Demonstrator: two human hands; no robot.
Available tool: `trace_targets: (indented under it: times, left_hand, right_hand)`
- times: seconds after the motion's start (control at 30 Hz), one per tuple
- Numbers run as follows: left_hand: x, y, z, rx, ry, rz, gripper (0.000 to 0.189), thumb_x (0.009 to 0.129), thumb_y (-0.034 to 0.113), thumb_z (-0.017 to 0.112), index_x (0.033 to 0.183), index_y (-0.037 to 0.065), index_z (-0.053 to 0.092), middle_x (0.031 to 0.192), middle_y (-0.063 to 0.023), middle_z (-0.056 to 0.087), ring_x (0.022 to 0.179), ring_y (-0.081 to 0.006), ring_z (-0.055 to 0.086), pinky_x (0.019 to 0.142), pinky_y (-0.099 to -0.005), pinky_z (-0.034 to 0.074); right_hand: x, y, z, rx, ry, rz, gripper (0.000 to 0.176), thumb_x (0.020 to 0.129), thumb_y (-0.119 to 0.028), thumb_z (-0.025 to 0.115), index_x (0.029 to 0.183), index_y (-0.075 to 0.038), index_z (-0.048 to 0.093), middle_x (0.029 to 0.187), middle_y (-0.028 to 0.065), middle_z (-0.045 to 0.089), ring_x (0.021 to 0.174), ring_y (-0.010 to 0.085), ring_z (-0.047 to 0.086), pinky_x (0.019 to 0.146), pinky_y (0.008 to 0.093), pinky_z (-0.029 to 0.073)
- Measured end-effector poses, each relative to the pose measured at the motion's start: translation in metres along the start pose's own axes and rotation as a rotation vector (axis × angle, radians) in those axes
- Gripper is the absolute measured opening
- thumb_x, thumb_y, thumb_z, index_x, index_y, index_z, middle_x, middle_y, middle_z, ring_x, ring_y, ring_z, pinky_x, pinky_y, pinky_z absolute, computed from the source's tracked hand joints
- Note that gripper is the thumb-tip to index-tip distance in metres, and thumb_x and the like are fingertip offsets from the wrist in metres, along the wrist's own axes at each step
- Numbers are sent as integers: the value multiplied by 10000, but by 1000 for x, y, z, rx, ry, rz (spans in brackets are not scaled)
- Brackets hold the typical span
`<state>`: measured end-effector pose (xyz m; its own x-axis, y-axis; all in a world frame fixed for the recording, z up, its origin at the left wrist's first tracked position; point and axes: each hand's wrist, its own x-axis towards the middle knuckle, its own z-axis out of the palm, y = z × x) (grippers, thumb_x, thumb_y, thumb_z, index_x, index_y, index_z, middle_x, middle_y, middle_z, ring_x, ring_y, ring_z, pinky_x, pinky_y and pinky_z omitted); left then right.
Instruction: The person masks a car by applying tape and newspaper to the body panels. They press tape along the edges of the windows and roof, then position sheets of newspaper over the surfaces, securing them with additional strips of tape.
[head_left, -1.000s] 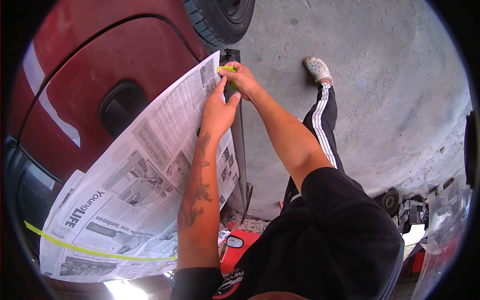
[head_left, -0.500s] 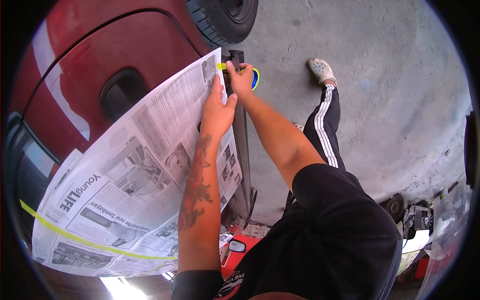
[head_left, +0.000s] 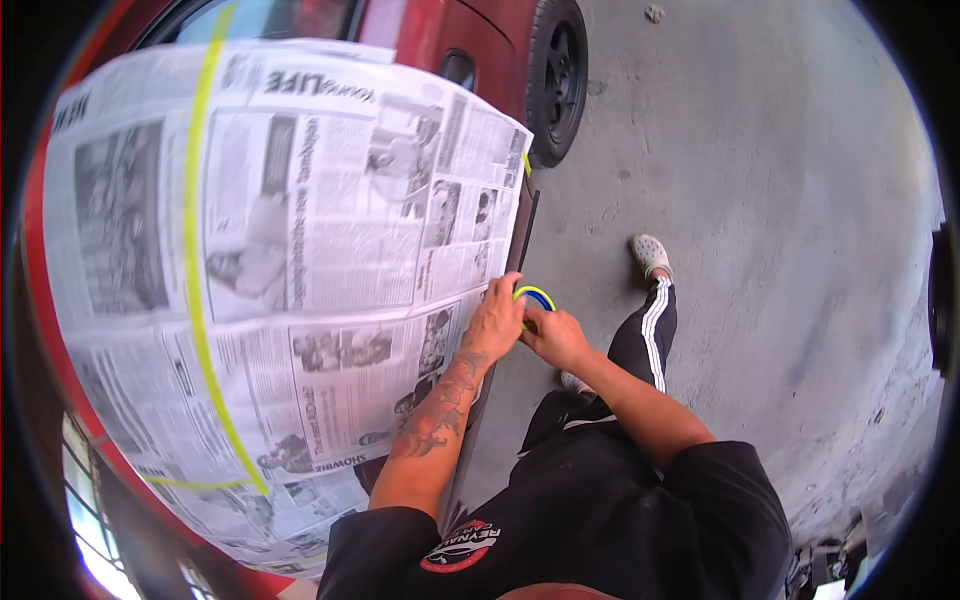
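Observation:
Sheets of newspaper (head_left: 365,265) cover the side of a dark red car (head_left: 492,60), with a long strip of yellow-green tape (head_left: 195,200) running across them. By the paper's right edge, both my hands meet at a roll of yellow-green masking tape (head_left: 551,293) with a blue core. My left hand (head_left: 495,322), its forearm tattooed, is closed at the roll's left side, close to the paper; its fingertips are partly hidden. From below and to the right, my right hand (head_left: 560,340) pinches the roll. A short piece of tape (head_left: 527,165) sits on the paper's upper right corner.
Beyond the paper's corner is the car's wheel (head_left: 558,75). A grey concrete floor (head_left: 770,200) spreads to the right, where my foot in a pale clog (head_left: 650,254) stands. Assorted clutter (head_left: 830,565) lies at the lower right.
Both hands have left the corner near the wheel and come down along the paper's edge with the tape roll. A piece of tape stays at that corner. The view has turned.

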<state>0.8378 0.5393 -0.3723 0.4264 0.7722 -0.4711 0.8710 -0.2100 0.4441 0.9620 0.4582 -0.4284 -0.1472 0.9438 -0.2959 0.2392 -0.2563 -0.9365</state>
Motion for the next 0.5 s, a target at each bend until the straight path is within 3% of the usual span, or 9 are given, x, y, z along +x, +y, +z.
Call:
trace_targets:
  times: [0.03,0.1,0.2,0.27,0.3,0.4,0.43,0.5]
  left_hand:
    - [-22,1,2,-48,-31,-25,397,961,137,516,1339,70,413,1278,-245,494,1100,-475,551,900,-520,475]
    - [-67,-16,17,-90,68,102,393,934,80,524,1317,38,445,1196,-233,525,1043,-414,563,884,-474,470]
    - [-139,-54,31,-117,85,141,387,906,31,506,1291,51,479,1060,-208,585,942,-382,598,819,-454,487]
    - [-192,-79,32,-182,-14,83,396,896,18,495,1289,67,483,989,-192,604,900,-380,612,781,-447,496]
    - [-216,-88,34,-192,-23,92,411,883,15,515,1288,76,486,896,-138,609,802,-312,627,720,-401,502]
    - [-275,-100,37,-339,56,77,416,870,10,548,1279,74,498,904,-98,602,751,-217,614,690,-354,496]
    - [-285,-107,46,-392,180,129,420,861,10,586,1270,72,510,889,-64,584,698,-157,573,671,-328,495]
    - [-303,-101,42,-436,209,119,421,859,3,589,1267,73,512,871,-57,568,691,-152,564,665,-318,494]
  right_hand:
    - [-15,-3,16,-18,61,28,213,823,-238,699,923,-61,634,783,140,682,773,373,666,713,469,516]
    - [-47,-12,50,12,132,77,239,805,-255,712,904,-53,630,802,140,686,793,366,674,694,463,521]
    - [-96,-12,121,-7,181,-26,268,799,-269,725,906,-45,624,795,135,678,770,356,671,691,457,518]
    - [-137,-21,160,72,49,7,298,814,-291,729,923,-41,608,783,132,663,739,340,660,690,448,510]
    - [-153,-32,171,72,-1,23,300,821,-291,728,927,-41,603,779,133,659,732,336,658,689,446,507]
    - [-196,-62,184,46,-124,-30,289,854,-267,715,979,-41,586,796,151,661,745,362,652,688,444,496]
    - [-208,-71,185,-13,-119,-87,288,856,-260,715,988,-42,582,799,155,662,748,369,651,686,444,494]
    - [-224,-78,188,-60,-114,-143,293,858,-254,716,1004,-42,577,806,163,662,758,381,649,687,449,491]
